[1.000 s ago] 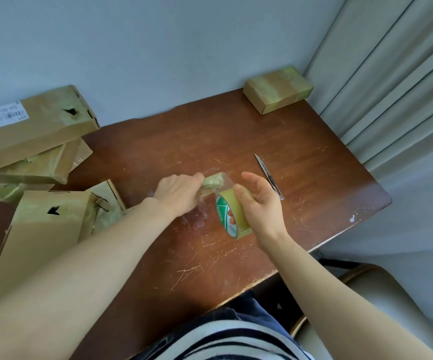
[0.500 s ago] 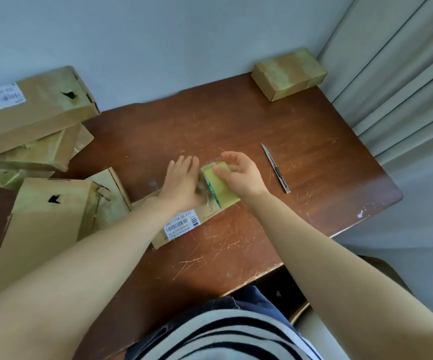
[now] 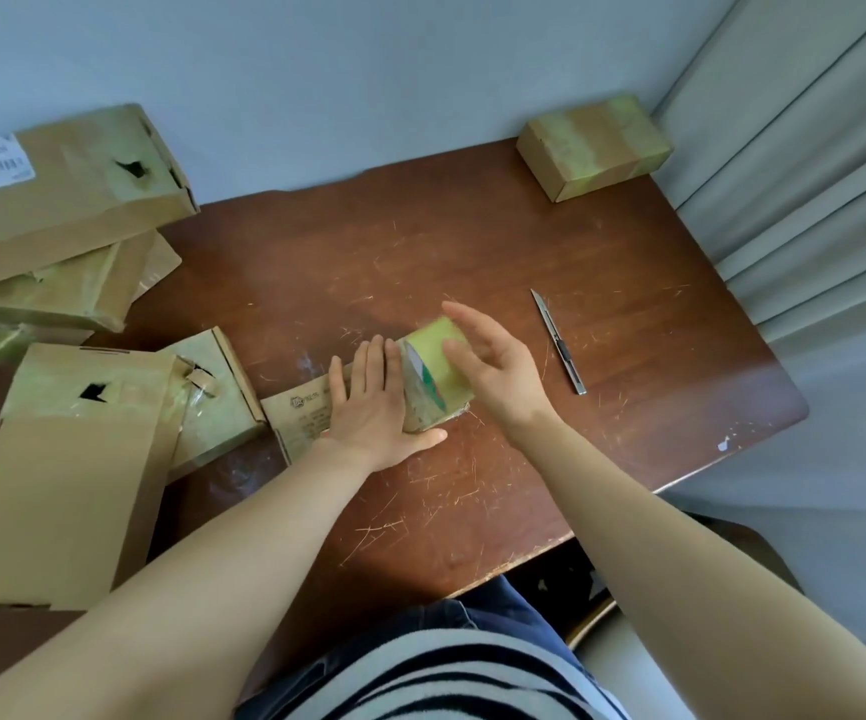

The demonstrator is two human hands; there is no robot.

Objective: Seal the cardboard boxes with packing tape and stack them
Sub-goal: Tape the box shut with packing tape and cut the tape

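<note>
On the table [image 3: 602, 304] the left hand [image 3: 373, 407] lies flat, fingers spread, pinning the small cardboard box [image 3: 306, 418]; it grips nothing. The right hand [image 3: 498, 366], loosely open, cups the tape roll [image 3: 438, 366] standing on the box's right end. Best to keep the palm pressing, draw the roll taut along the seam, then cut with the knife [image 3: 558, 341] lying nearby

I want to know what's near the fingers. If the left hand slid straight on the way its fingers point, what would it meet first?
Bare table, most likely. The left hand lies flat on the small box, fingers pointing toward the wall, with the tape roll beside it, not ahead.
</note>
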